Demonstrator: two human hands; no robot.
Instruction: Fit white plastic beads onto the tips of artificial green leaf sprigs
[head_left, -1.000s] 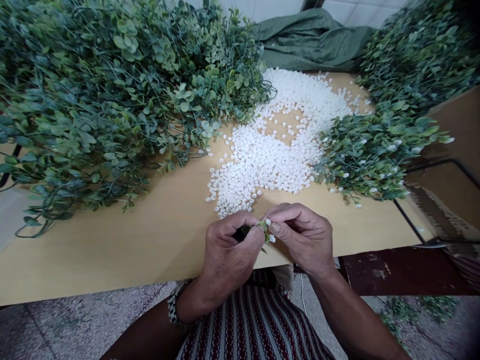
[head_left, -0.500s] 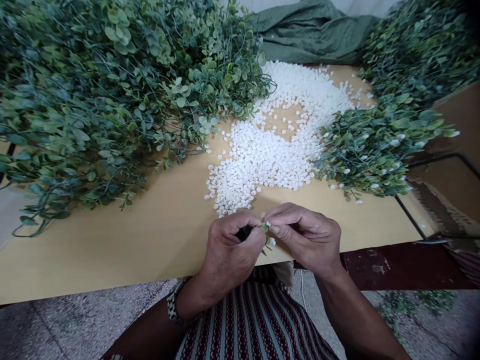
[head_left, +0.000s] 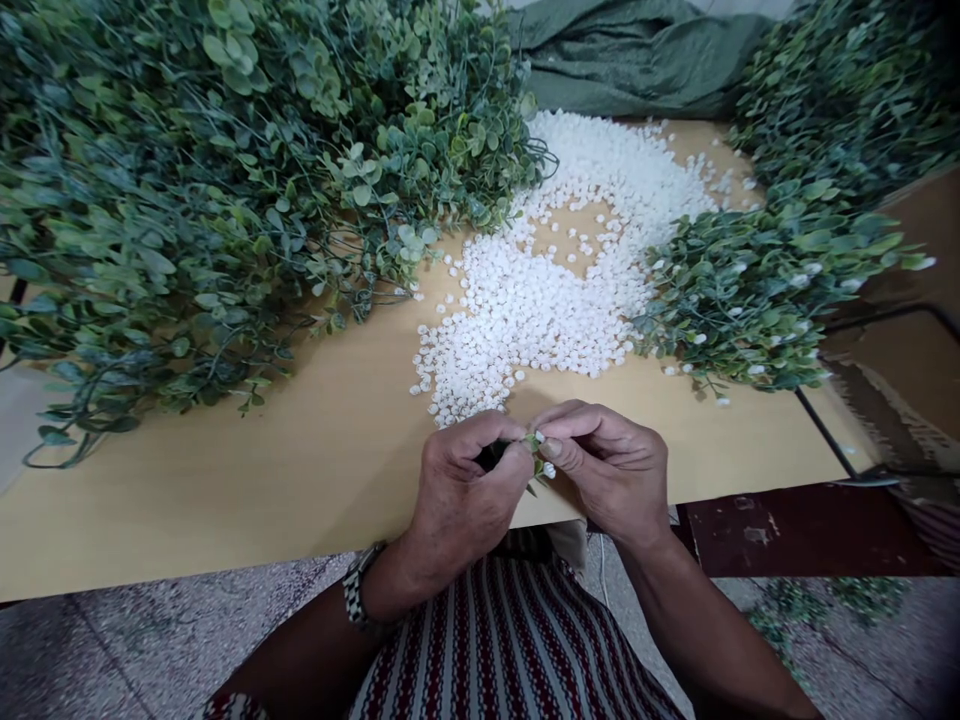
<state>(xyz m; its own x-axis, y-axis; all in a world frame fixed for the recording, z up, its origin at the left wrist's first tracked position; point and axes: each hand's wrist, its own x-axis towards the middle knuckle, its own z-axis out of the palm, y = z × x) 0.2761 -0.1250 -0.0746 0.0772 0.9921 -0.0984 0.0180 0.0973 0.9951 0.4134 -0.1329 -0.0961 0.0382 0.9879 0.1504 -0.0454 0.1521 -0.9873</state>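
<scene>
Close to the table's front edge, my left hand [head_left: 472, 490] pinches a small green artificial sprig [head_left: 537, 466] between thumb and forefinger. A white bud [head_left: 549, 470] sits on the sprig, below my fingertips. My right hand [head_left: 611, 465] meets the left one, its thumb and forefinger closed on a small white flower bud [head_left: 539, 437] at the sprig's tip. My fingers partly cover the sprig. Just beyond my hands spreads a pile of small white buds [head_left: 525, 320] on the tan table [head_left: 300, 480].
A large heap of artificial greenery [head_left: 225, 180] covers the left side. At the right lies a bunch of white-tipped sprigs [head_left: 750, 290], near a cardboard box [head_left: 907, 370] and a black metal frame [head_left: 823, 432]. Green cloth [head_left: 645, 60] lies at the back. Greenery [head_left: 795, 605] is on the floor.
Both hands stay together at the sprig, with the right hand shifted slightly left and closer in. The whole view has moved a little.
</scene>
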